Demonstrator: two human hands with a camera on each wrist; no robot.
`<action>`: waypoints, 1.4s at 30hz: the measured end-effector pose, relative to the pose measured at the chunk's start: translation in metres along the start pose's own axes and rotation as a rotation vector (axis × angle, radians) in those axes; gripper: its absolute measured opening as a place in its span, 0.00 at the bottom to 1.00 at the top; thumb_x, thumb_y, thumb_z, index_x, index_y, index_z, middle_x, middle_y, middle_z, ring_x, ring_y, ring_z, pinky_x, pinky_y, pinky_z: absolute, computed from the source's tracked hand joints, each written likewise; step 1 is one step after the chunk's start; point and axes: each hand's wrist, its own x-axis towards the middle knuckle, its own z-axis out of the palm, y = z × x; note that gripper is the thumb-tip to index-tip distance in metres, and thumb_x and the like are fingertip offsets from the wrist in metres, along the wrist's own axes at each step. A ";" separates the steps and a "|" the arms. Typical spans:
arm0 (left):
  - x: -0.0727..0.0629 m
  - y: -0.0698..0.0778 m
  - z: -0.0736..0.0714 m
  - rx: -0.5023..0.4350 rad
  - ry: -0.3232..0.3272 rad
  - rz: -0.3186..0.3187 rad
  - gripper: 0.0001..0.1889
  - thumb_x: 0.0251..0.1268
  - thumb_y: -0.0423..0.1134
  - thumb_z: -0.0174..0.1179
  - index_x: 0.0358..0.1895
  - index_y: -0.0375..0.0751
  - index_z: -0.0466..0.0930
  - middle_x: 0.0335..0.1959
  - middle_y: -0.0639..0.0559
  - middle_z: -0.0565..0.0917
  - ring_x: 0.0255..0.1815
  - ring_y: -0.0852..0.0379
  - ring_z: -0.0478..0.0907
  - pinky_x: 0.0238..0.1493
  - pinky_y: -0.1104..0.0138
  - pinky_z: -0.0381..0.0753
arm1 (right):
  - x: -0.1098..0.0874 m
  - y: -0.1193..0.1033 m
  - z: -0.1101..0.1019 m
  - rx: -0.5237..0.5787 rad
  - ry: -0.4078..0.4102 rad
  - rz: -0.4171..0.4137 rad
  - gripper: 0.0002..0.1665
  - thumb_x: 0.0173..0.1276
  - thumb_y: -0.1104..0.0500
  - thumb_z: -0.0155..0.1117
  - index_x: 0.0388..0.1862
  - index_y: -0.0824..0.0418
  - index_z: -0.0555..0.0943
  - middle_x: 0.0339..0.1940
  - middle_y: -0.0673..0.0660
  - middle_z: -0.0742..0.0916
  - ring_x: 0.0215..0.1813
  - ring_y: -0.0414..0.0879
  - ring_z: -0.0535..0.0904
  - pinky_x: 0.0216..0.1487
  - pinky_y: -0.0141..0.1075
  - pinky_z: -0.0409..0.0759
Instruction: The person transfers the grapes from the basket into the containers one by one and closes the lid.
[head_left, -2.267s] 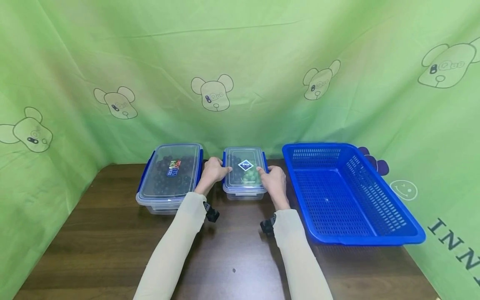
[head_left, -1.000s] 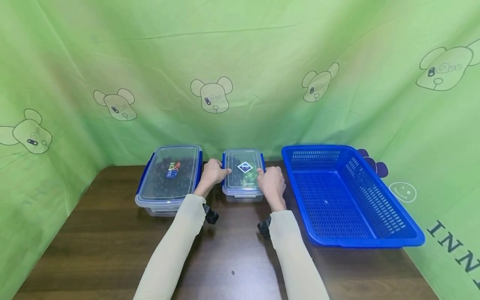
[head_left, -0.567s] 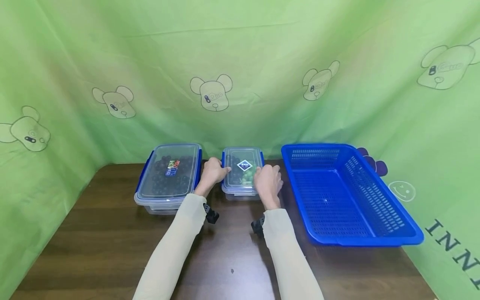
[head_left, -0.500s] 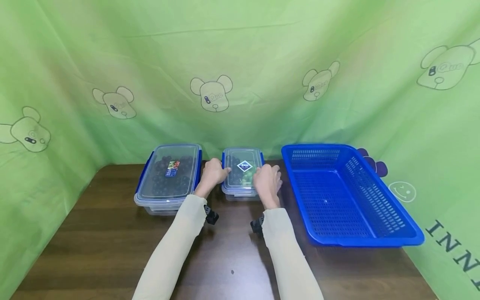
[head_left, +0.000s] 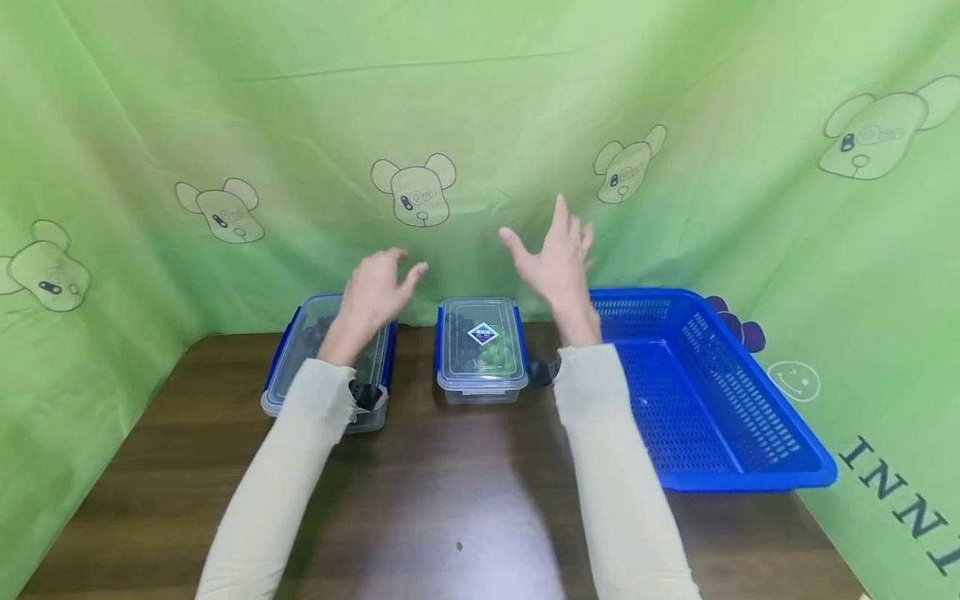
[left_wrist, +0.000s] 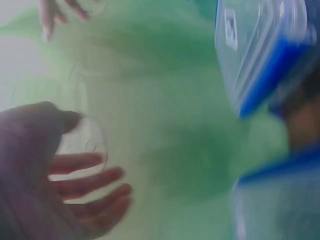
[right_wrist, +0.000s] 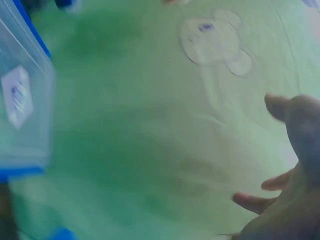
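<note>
Both hands are lifted off the table, with nothing in them. My left hand (head_left: 372, 292) hovers over the large lidded food container (head_left: 300, 367), its thumb apart from loosely bent fingers; in the left wrist view the hand (left_wrist: 75, 175) looks blurred. Above and to the right of the small food container (head_left: 482, 346), my right hand (head_left: 557, 262) has its fingers spread. Dark and green round fruits, like grapes, show through the small container's clear lid, which carries a blue diamond label. Dark round fruits lie in the large one, partly hidden by my left hand and sleeve.
A blue perforated basket (head_left: 750, 479) stands at the right of the brown wooden table (head_left: 420, 500); my right forearm covers part of its near left side. A green curtain (head_left: 300, 108) with mouse-head prints hangs behind and at both sides.
Both hands have let go of the small container and risen, the left moving leftward over the large container and the right up and slightly rightward. The containers and basket stay where they were.
</note>
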 end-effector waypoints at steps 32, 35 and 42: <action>-0.059 -0.154 -0.091 0.396 -0.278 -0.130 0.63 0.63 0.87 0.40 0.86 0.52 0.24 0.85 0.30 0.24 0.79 0.14 0.22 0.67 0.14 0.28 | 0.021 0.164 -0.128 -0.674 -0.492 -0.174 0.81 0.66 0.16 0.53 0.81 0.59 0.14 0.82 0.70 0.25 0.72 0.93 0.22 0.56 0.91 0.24; -0.064 -0.160 -0.087 0.398 -0.299 -0.144 0.63 0.63 0.87 0.40 0.86 0.50 0.25 0.85 0.29 0.26 0.80 0.13 0.24 0.67 0.14 0.29 | 0.019 0.174 -0.128 -0.677 -0.529 -0.157 0.78 0.67 0.16 0.51 0.81 0.59 0.14 0.82 0.72 0.26 0.72 0.93 0.22 0.55 0.91 0.22; -0.067 -0.164 -0.083 0.397 -0.322 -0.156 0.63 0.62 0.88 0.39 0.87 0.51 0.27 0.85 0.29 0.29 0.80 0.14 0.25 0.67 0.14 0.29 | 0.014 0.183 -0.123 -0.669 -0.544 -0.131 0.78 0.67 0.16 0.50 0.82 0.58 0.15 0.82 0.73 0.26 0.73 0.93 0.22 0.55 0.92 0.22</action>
